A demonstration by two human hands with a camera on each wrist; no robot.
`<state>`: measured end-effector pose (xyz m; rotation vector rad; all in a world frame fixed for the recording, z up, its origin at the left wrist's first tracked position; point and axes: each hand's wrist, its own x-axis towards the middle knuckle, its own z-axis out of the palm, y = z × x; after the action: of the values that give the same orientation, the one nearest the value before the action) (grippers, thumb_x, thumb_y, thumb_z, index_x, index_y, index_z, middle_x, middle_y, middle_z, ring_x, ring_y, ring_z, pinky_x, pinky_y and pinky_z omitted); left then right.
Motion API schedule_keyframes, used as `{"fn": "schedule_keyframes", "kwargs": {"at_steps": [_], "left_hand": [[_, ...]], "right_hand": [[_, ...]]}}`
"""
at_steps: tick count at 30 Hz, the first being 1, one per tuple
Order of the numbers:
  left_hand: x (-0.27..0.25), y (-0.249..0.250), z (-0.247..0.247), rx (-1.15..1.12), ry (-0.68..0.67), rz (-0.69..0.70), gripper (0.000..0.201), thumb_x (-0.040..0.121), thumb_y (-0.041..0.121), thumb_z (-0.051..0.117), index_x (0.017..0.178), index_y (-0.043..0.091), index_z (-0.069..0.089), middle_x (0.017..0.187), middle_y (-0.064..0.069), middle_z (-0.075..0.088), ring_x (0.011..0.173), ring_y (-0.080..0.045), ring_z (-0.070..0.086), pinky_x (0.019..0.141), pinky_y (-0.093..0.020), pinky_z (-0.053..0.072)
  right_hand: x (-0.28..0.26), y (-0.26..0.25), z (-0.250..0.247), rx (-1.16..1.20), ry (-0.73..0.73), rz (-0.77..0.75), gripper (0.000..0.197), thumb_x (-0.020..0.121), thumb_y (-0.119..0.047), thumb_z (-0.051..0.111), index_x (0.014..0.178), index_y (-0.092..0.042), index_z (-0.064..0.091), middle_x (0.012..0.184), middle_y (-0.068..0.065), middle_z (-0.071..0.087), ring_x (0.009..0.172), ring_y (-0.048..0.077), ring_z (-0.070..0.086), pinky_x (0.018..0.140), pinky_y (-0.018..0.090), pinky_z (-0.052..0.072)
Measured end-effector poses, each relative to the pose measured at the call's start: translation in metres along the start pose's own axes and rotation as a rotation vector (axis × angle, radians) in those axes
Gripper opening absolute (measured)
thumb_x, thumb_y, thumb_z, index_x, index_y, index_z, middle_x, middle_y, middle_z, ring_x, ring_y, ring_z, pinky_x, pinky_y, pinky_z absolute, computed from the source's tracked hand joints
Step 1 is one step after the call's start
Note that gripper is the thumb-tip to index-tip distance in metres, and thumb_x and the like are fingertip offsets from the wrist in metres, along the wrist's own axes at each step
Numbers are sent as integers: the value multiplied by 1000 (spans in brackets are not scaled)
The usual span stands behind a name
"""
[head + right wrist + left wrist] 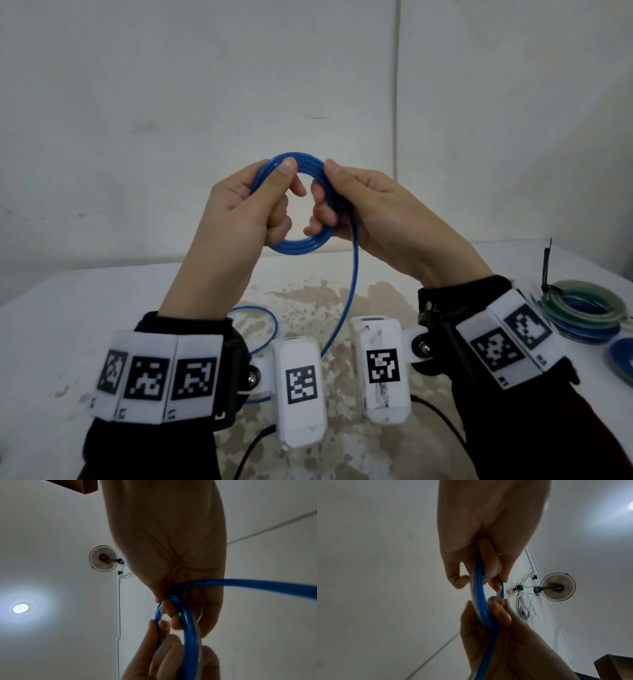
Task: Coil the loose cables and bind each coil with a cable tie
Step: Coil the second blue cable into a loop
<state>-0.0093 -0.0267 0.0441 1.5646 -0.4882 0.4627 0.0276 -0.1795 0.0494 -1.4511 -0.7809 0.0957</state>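
A blue cable coil [301,245] of several turns is held up above the table between both hands. My left hand [253,202] grips its left side, thumb pressed on top. My right hand [356,202] grips the right side, fingers curled through the loop. A loose blue tail [352,291] hangs from the right hand down to the table and loops there [270,322]. The left wrist view shows the blue coil [479,599] edge-on between the two hands. The right wrist view shows the coil [188,628] with the tail [257,586] running off right.
On the white table [68,325] at the right lie bound coils, green, clear and blue [582,308], with a black cable tie [546,267] sticking up. Another blue coil [621,359] sits at the right edge. Black cords run off the front edge. A wall stands close behind.
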Motion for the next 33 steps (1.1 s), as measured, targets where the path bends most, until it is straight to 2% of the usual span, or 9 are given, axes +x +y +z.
{"fn": "schedule_keyframes", "kwargs": {"at_steps": [4,9,11,14,19,23,26,30,33], "left_hand": [[-1,3,1,-54,-152,-171,30,96,27,42,73,8,47,47,7,22,42,-9,16,52,-28,13],[0,-1,10,-103,33,-38,32,100,27,40,72,10,42,48,8,21,42,-8,15,42,-17,19],[1,-2,10,-158,-21,-118,33,99,27,39,72,10,43,45,8,22,40,-8,17,47,-20,15],[-1,-2,4,-128,-137,-237,35,97,26,41,66,11,46,45,9,26,39,-8,20,54,-27,14],[-1,-4,3,-138,-30,-90,34,98,26,41,67,12,41,48,9,22,42,-8,16,50,-25,14],[1,-4,1,-200,-161,-216,32,89,34,44,66,12,46,45,4,27,39,-13,35,52,-22,32],[0,-6,-1,-152,-238,-255,25,89,26,45,76,7,55,50,2,39,53,-15,52,61,-19,46],[2,-7,-2,-177,-168,-238,25,97,18,40,80,9,55,52,8,25,46,-7,28,67,-27,31],[3,-5,-3,-133,-114,-216,27,100,20,38,77,10,49,52,7,23,45,-9,24,61,-25,25]], "right_hand": [[-1,1,3,-32,-12,7,36,103,-32,35,74,-12,46,52,-8,30,49,11,35,63,26,49],[2,0,0,20,1,22,40,104,-31,29,85,-9,57,56,-1,46,59,16,54,75,32,52],[1,1,-5,38,-35,46,39,104,-30,29,83,-9,55,54,-3,42,56,14,52,77,34,53],[0,4,-4,-51,-40,46,36,103,-30,34,79,-10,50,51,-8,31,48,10,37,66,28,52],[2,2,0,-15,-21,34,40,103,-32,30,86,-10,58,56,0,47,59,15,53,72,28,51],[-1,1,-8,-28,-36,43,38,103,-32,33,80,-11,53,51,-5,36,53,14,46,71,28,52],[-2,1,-10,-154,-2,38,36,102,-33,36,76,-12,51,51,-9,30,49,12,34,61,24,48],[0,4,-7,-136,28,58,38,103,-32,33,80,-10,55,53,-4,36,51,13,42,70,32,54],[2,7,-9,-60,19,84,38,104,-30,31,85,-8,57,54,-3,45,56,14,51,73,33,56]]}}
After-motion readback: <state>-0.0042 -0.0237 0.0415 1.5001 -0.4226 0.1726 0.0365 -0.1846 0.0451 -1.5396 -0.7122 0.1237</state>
